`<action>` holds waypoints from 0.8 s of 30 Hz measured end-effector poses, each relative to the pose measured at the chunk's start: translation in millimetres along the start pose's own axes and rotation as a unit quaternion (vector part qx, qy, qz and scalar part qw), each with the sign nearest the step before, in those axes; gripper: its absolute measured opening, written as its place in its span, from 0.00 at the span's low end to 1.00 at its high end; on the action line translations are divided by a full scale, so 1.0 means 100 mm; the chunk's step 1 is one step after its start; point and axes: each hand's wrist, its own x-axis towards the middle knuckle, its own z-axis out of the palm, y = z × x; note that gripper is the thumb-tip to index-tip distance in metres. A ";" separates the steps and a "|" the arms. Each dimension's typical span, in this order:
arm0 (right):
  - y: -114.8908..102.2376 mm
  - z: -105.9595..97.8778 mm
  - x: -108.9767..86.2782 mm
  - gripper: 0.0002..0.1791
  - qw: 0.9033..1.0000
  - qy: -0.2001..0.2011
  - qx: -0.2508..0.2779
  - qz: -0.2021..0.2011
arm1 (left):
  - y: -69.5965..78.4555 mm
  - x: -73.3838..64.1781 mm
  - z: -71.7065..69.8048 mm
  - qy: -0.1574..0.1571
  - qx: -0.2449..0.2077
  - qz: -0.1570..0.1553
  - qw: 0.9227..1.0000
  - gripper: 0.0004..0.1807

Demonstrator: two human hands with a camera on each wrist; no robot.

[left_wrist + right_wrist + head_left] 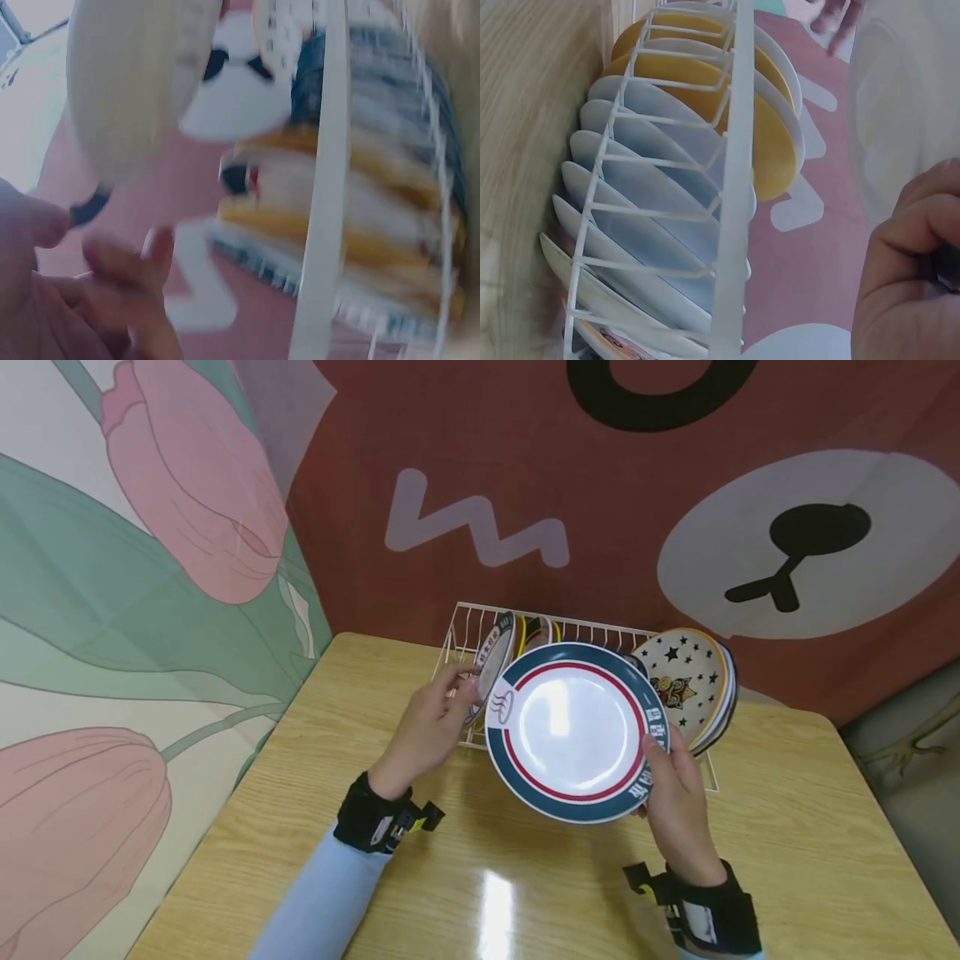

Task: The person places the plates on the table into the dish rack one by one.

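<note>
My right hand [678, 810] grips a white plate [573, 735] by its right edge, thumb on the front face. This plate has a dark teal rim, a red ring and white lettering, and it is held tilted in front of the rack. Close to its left edge is my left hand [431, 722], fingers loosely bent and spread. In the left wrist view the left thumb [49, 225] lies near the plate's dark rim; contact is unclear. The right wrist view shows the right hand [915, 270] curled at the plate's pale underside [900, 97].
Behind the held plate stands a white wire rack [600, 631] with several plates upright in it. A lettered plate [495, 656] is at its left end, a star-patterned plate [682, 685] at its right. The wooden table [450, 877] meets a cloth-covered wall behind.
</note>
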 end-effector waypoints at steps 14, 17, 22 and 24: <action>-0.06 -0.07 0.01 0.27 0.998 0.050 0.037 0.015 | -0.55 0.10 -0.26 -0.052 0.269 -0.128 0.953 0.24; -0.07 -0.07 0.00 0.28 0.997 0.059 0.044 0.021 | -0.59 0.11 -0.21 -0.063 0.286 -0.125 0.948 0.23; -0.10 -0.06 -0.01 0.29 0.994 0.086 0.057 0.030 | -0.61 0.11 -0.19 -0.060 0.286 -0.123 0.948 0.21; -0.12 -0.06 0.00 0.30 0.993 0.095 0.058 0.034 | -0.61 0.12 -0.18 -0.060 0.286 -0.120 0.949 0.21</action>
